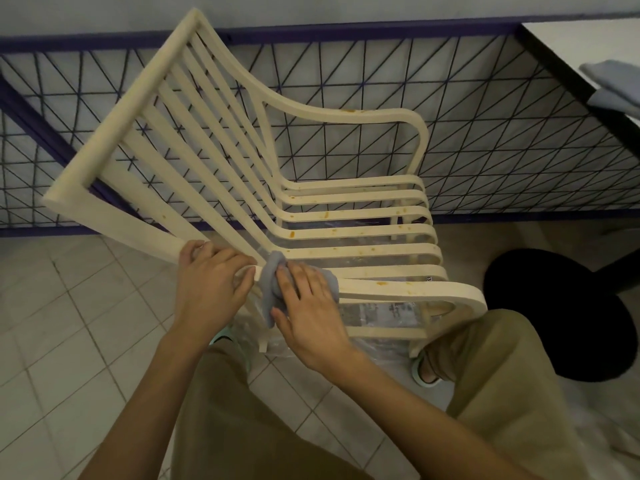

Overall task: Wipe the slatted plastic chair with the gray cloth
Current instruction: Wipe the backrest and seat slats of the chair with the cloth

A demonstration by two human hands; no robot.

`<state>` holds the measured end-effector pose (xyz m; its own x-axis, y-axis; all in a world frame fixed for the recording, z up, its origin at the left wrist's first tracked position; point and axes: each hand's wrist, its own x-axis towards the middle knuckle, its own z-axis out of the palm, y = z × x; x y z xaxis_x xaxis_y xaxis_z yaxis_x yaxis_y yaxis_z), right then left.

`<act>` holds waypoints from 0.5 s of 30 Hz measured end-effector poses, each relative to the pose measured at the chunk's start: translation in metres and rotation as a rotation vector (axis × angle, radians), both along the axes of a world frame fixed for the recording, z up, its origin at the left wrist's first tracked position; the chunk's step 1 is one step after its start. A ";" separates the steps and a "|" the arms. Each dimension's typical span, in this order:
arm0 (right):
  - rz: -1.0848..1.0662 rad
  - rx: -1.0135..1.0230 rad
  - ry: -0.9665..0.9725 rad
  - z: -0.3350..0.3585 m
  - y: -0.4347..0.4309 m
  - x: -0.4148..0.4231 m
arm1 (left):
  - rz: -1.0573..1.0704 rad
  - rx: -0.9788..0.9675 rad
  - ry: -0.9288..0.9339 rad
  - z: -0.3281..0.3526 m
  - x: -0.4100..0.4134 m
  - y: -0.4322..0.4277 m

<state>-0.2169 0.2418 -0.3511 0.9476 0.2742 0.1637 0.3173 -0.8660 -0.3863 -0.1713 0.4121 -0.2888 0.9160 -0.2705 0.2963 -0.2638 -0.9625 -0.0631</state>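
The chair (346, 216) is standing on a tiled floor (69, 306), on a clear plastic sheet (374, 344), close in front of a dark wire grid fence (485, 133). It's cream plastic w/ long slats running down the tall back and bending into the seat, plus curved armrests both sides. Orange-brown spots are showing on the seat slats and on both armrests.

The L hand (211, 282) is curling its fingers round the near frame rail where back meets armrest, gripping it. The R hand (308, 306) is holding the gray cloth (273, 289) bunched against the near armrest, fingers spreading over the top, thumb pinching the hanging end.

The chair legs are mostly hiding under the seat and behind the person's knees. A small sticker (428, 278) on the near armrest is too tiny to read, and the printed paper (381, 311) under the sheet is blurring out. A black round object (554, 320) is sitting to the right, its type unclear. At top right a white surface (571, 39) is getting cut off by the frame edge, w/ a folded bluish cloth (613, 81) on it, only partly in view.
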 end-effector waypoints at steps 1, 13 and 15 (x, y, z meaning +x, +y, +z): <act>-0.006 -0.019 -0.009 0.001 0.001 0.005 | 0.004 0.003 0.003 -0.001 0.000 -0.001; 0.015 -0.019 -0.009 -0.001 -0.018 -0.008 | -0.029 -0.005 0.032 -0.004 0.000 -0.014; 0.012 -0.024 0.000 -0.001 -0.021 -0.011 | -0.036 -0.021 0.037 -0.007 -0.001 -0.017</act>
<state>-0.2281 0.2209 -0.3525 0.9443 0.2895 0.1567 0.3278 -0.8713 -0.3651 -0.1725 0.3954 -0.2961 0.9162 -0.2976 0.2682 -0.3002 -0.9533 -0.0324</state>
